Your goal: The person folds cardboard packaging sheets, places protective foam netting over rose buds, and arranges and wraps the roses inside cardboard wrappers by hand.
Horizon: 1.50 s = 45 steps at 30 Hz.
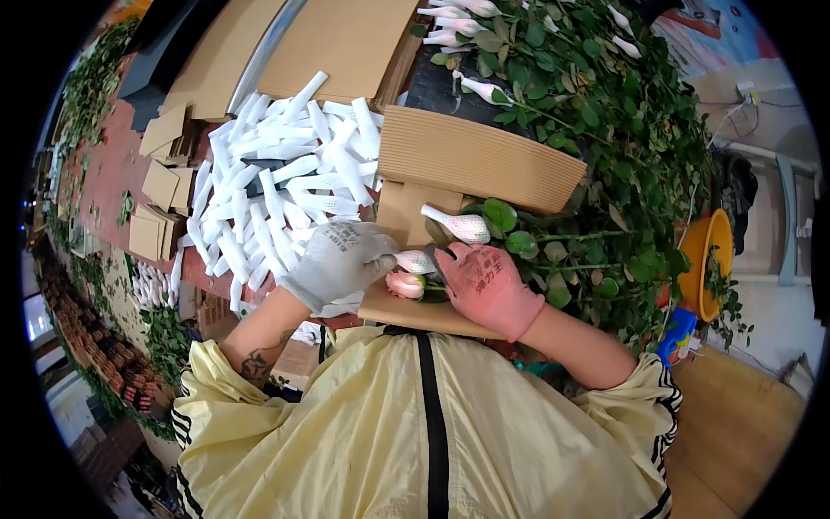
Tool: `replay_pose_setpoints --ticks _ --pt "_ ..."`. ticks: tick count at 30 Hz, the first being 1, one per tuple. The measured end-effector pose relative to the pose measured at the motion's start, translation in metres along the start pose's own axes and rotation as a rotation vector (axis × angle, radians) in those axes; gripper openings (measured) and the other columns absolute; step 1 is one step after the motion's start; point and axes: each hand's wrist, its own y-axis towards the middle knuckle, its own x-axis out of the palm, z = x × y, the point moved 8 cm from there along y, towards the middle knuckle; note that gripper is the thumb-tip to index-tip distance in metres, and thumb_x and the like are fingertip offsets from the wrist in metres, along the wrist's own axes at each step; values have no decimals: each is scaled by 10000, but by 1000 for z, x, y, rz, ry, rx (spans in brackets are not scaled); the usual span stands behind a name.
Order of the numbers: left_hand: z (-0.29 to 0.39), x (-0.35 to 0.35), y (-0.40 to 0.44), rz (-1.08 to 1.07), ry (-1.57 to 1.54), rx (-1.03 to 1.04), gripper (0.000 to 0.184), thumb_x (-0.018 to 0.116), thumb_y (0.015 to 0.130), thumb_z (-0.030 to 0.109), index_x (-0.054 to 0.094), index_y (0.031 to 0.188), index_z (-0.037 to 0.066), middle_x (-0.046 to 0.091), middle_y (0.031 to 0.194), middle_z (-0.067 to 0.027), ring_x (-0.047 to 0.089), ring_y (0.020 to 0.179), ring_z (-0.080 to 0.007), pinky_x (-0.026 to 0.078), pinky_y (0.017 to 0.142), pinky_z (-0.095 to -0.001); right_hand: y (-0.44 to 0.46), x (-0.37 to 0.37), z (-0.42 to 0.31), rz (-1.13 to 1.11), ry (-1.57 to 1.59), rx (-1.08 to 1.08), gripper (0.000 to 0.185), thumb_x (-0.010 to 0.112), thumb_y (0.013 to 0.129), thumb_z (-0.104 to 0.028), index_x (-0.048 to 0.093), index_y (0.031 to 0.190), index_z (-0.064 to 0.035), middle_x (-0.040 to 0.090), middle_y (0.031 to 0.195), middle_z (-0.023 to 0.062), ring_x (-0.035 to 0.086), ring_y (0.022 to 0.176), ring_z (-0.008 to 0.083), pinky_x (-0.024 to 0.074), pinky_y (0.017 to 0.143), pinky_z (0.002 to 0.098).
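My left hand (pixel 341 264), in a grey glove, is closed with its fingertips on the narrow end of a white foam net sleeve (pixel 415 262). The sleeve covers a rose head, and my right hand (pixel 484 287), in a pink glove, is closed round that rose at its base; the fingers hide part of it. Just below lies a bare pink rose (pixel 405 285) on the cardboard (pixel 393 313). Above my hands rests another rose in a net sleeve (pixel 467 227), its leafy stem pointing right.
A heap of white foam net sleeves (pixel 285 182) lies to the left. Behind my hands stands a corrugated cardboard strip (pixel 475 160). Leafy rose stems (pixel 605 130) crowd the right side, near a yellow bucket (pixel 713 264). Flat cardboard sheets (pixel 337 43) are stacked at the back.
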Motion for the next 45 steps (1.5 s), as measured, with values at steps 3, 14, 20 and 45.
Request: replay_pose_setpoints --ticks 3,14,20,45 --pt "-9 -4 -6 7 -72 -5 205 586 820 265 658 885 85 623 818 -72 614 774 -257 472 694 -384 -4 -2 3 131 51 6 365 574 740 -167 554 1081 -39 577 843 88 586 734 244 469 636 344" --pt "35 -56 -9 -65 99 -104 462 673 776 255 561 1192 87 522 1257 -121 492 1139 -306 387 938 -422 11 14 5 -55 449 109 141 505 803 -131 537 932 -86 548 731 66 574 679 215 452 592 326" --pt "92 -3 0 -123 175 72 671 696 683 445 560 1138 -29 521 1230 -199 471 1172 -356 375 976 -454 -34 -31 9 384 168 70 274 573 799 -276 563 1023 -118 587 998 88 566 910 211 440 809 315" --pt "91 0 -1 -139 167 32 657 721 621 440 602 1055 -38 518 1236 -216 458 1166 -362 387 955 -428 -141 -18 137 -232 -190 495 434 617 752 -297 572 1161 -159 450 1311 131 391 1219 334 314 1034 449"
